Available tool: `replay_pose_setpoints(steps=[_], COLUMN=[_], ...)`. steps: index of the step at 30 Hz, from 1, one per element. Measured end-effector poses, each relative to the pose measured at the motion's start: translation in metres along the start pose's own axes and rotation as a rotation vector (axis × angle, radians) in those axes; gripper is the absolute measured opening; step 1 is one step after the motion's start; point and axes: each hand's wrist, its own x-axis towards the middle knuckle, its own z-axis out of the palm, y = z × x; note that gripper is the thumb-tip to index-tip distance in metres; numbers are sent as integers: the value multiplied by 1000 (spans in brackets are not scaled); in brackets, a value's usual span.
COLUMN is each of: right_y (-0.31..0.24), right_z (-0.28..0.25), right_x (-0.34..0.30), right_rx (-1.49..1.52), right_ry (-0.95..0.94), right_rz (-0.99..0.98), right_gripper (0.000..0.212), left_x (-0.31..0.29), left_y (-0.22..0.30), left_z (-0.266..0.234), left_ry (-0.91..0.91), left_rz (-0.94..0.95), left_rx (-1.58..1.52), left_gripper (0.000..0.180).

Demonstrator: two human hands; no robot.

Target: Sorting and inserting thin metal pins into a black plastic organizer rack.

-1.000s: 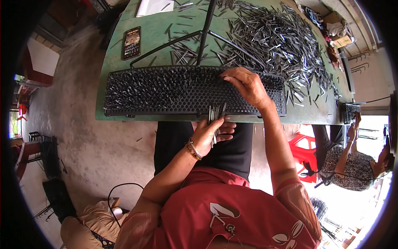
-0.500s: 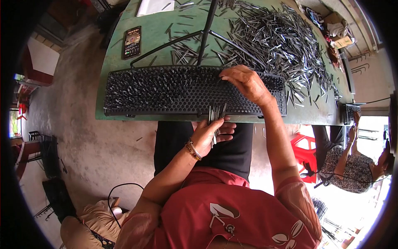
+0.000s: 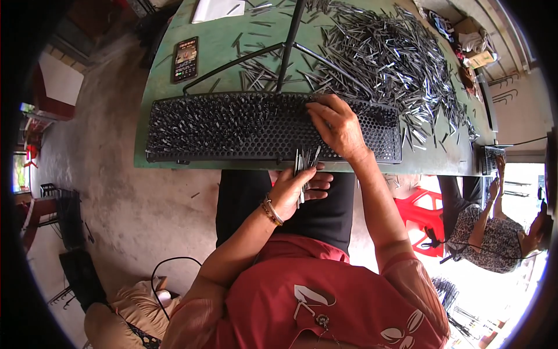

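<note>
A long black perforated rack [image 3: 349,135] lies along the near table edge. Its left half bristles with upright dark metal strips [image 3: 203,125], while round holes show bare toward the right and front. My left hand [image 3: 293,189], just below the rack's front edge, is closed around a small bundle of thin metal strips [image 3: 301,163] that point upward. Over the rack, right of its middle, my right hand [image 3: 337,123] has its fingers pinched together at the edge of the filled part. What sits between those fingertips is too small and dark to make out.
A big heap of loose metal strips [image 3: 401,64] covers the right of the green table [image 3: 160,81]. A black rod frame [image 3: 285,52] rises behind the rack. A phone [image 3: 185,60] and white paper [image 3: 216,10] lie left. At far right another person [image 3: 488,235] works near a red stool [image 3: 423,218].
My right hand has shifted slightly left and turned more upright, its fingers still at the rack. My left hand stays in place with the bundle; one strip's tip leans out a little differently.
</note>
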Motion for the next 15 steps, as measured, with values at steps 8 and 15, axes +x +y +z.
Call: replay_pose_setpoints(steps=[8,15], right_y=[-15,-29], right_z=[-2,-31], right_x=[2,-19], right_rx=[92,605], right_ry=[142,-243], right_rz=[239,626], right_gripper=[19,21], left_x=[1,-1], left_y=[2,10], left_z=[3,12], left_ry=[11,-43], left_rz=[7,177], left_rx=[0,-36], left_gripper=[32,30])
